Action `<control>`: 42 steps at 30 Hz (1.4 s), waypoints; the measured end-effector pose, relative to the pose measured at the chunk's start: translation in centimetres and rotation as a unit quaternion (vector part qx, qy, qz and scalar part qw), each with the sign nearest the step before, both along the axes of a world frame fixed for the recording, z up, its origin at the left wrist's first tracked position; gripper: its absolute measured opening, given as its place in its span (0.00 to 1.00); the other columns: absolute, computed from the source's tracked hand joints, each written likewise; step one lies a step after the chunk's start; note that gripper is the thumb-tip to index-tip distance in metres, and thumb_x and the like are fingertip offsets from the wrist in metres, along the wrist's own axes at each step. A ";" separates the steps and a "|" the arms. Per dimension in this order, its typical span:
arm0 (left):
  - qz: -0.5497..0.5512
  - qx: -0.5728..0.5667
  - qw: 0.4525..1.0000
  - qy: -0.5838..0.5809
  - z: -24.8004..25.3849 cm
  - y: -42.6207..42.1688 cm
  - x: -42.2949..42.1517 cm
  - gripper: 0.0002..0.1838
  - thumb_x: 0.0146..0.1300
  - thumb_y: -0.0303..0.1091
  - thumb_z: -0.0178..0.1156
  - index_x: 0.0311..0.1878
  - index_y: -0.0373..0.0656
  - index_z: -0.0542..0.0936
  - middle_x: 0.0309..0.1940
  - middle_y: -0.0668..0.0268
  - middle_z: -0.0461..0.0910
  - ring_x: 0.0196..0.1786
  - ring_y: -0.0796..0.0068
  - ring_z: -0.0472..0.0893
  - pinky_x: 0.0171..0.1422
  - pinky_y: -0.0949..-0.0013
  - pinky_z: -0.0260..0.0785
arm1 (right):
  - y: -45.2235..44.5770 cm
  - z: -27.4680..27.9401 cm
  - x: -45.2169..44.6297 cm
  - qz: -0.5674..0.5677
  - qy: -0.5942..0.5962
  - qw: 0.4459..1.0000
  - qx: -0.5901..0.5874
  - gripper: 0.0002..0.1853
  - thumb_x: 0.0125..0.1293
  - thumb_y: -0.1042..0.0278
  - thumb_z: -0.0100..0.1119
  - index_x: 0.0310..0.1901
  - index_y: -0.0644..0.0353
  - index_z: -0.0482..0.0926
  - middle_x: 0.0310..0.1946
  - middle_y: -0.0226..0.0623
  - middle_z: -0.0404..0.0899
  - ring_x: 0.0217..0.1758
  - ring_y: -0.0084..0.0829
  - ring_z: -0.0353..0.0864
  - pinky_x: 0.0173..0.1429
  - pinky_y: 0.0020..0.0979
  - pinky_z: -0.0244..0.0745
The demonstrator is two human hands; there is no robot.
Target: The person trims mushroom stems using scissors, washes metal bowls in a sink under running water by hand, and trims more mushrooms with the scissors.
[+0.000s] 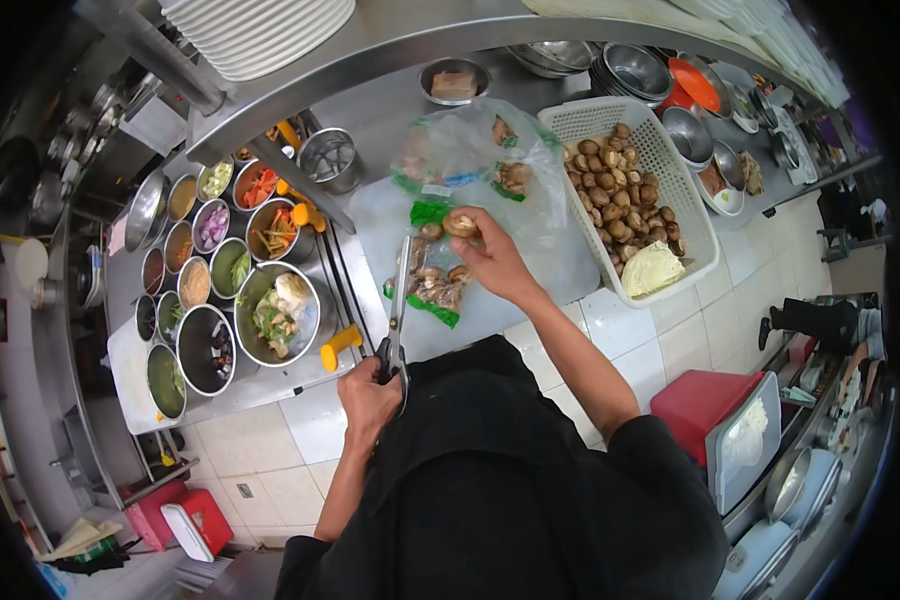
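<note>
My left hand point(368, 400) grips the handles of a pair of scissors point(399, 305), whose long blades point away from me. In my right hand point(494, 260) a brown mushroom point(460, 227) is held between the fingers, just above the board. Close beneath it, more mushrooms lie in a clear plastic bag point(438, 292) with green edges. Behind my right hand, other clear and green plastic bags point(450, 135) spread over the white cutting board point(570, 265). To the right, a white perforated basket point(707, 225) contains many brown mushrooms point(615, 190) and a pale cabbage piece point(653, 269).
Left of the board stand several metal containers of cut vegetables point(277, 312) and a metal pot point(330, 160). A steel shelf point(370, 62) with stacked white plates point(255, 35) overhangs the back. Metal bowls point(638, 70) sit at the back right. A red bin point(700, 410) is on the right.
</note>
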State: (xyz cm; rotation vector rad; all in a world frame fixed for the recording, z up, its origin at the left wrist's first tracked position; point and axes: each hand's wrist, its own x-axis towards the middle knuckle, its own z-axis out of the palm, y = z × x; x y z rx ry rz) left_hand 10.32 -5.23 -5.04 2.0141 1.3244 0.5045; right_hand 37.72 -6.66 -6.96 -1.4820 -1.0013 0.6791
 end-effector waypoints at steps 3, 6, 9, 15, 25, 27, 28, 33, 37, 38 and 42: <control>-0.028 0.015 0.999 0.028 0.4 0.7 0.1 0.07 0.45 0.26 0.63 0.22 0.35 0.75 0.13 0.61 0.72 0.17 0.75 0.70 0.24 0.68 0.61 | -1.1 1.4 0.1 0.065 0.418 0.906 0.018 0.14 0.72 0.69 0.49 0.57 0.58 0.71 0.51 0.36 0.73 0.43 0.29 0.78 0.40 0.31 0.78; -0.061 0.022 0.996 0.057 2.0 1.2 0.6 0.11 0.45 0.33 0.67 0.25 0.37 0.77 0.21 0.54 0.78 0.25 0.54 0.80 0.31 0.59 0.70 | -1.6 1.5 -0.2 0.057 0.406 0.912 0.034 0.14 0.73 0.70 0.46 0.57 0.58 0.71 0.49 0.36 0.74 0.39 0.26 0.78 0.37 0.28 0.77; -0.088 0.074 0.992 0.051 2.6 1.5 0.8 0.11 0.43 0.33 0.67 0.26 0.37 0.78 0.24 0.54 0.80 0.28 0.53 0.80 0.34 0.59 0.72 | -2.0 1.9 -0.3 0.039 0.326 0.945 0.008 0.15 0.73 0.71 0.45 0.59 0.60 0.70 0.46 0.33 0.75 0.38 0.24 0.77 0.36 0.26 0.74; -0.133 0.163 0.976 0.056 4.3 2.2 0.7 0.11 0.40 0.32 0.67 0.28 0.37 0.79 0.24 0.56 0.80 0.29 0.52 0.81 0.35 0.57 0.73 | -2.9 3.1 -0.2 0.058 0.194 0.979 0.014 0.23 0.65 0.77 0.47 0.63 0.59 0.69 0.47 0.29 0.75 0.38 0.20 0.72 0.41 0.23 0.70; -0.157 0.182 0.966 0.095 6.0 3.5 0.1 0.15 0.37 0.35 0.68 0.29 0.37 0.80 0.26 0.57 0.79 0.29 0.53 0.80 0.34 0.56 0.73 | -2.4 3.7 -1.2 0.032 0.044 0.998 0.034 0.29 0.56 0.76 0.49 0.64 0.59 0.67 0.51 0.33 0.73 0.52 0.27 0.72 0.59 0.27 0.66; -0.162 0.184 0.964 0.100 6.2 3.7 0.0 0.16 0.37 0.35 0.68 0.30 0.37 0.80 0.27 0.57 0.79 0.29 0.53 0.80 0.34 0.57 0.73 | -2.4 4.0 -1.0 0.045 0.074 0.996 0.019 0.29 0.55 0.75 0.49 0.63 0.60 0.67 0.51 0.34 0.73 0.55 0.28 0.71 0.62 0.28 0.65; -0.164 0.185 0.964 0.100 6.3 3.8 -0.1 0.16 0.37 0.35 0.68 0.30 0.37 0.80 0.27 0.57 0.79 0.29 0.53 0.80 0.34 0.57 0.73 | -2.5 4.3 -0.9 0.055 0.076 0.995 0.010 0.29 0.55 0.74 0.50 0.62 0.59 0.68 0.51 0.34 0.72 0.55 0.28 0.71 0.61 0.28 0.65; -0.183 0.187 0.959 0.110 6.4 4.3 -0.4 0.16 0.36 0.34 0.68 0.30 0.37 0.80 0.28 0.58 0.79 0.30 0.54 0.80 0.34 0.57 0.73 | -2.7 5.9 -0.8 0.094 0.054 0.994 -0.026 0.26 0.54 0.73 0.49 0.59 0.59 0.71 0.51 0.35 0.72 0.53 0.28 0.72 0.60 0.28 0.66; -0.194 0.178 0.957 0.125 6.6 4.7 -0.4 0.16 0.36 0.34 0.68 0.31 0.37 0.80 0.28 0.58 0.79 0.32 0.55 0.81 0.35 0.56 0.73 | -2.8 5.9 -1.0 0.116 -0.062 0.991 -0.028 0.25 0.55 0.73 0.48 0.58 0.60 0.71 0.51 0.41 0.73 0.54 0.36 0.73 0.60 0.30 0.67; -0.197 0.176 0.955 0.132 6.5 4.9 -0.5 0.16 0.36 0.34 0.68 0.31 0.37 0.80 0.28 0.58 0.79 0.32 0.55 0.81 0.36 0.56 0.73 | -2.9 6.2 -1.2 0.114 -0.083 0.990 -0.028 0.25 0.56 0.73 0.48 0.59 0.60 0.71 0.52 0.43 0.72 0.54 0.39 0.73 0.61 0.32 0.67; -0.206 0.165 0.955 0.136 6.7 5.1 -0.1 0.14 0.38 0.32 0.67 0.31 0.38 0.81 0.27 0.57 0.80 0.30 0.52 0.81 0.36 0.56 0.73 | -3.3 6.4 -1.5 0.115 -0.147 0.982 -0.031 0.25 0.60 0.73 0.44 0.61 0.62 0.67 0.58 0.52 0.68 0.60 0.54 0.70 0.65 0.43 0.65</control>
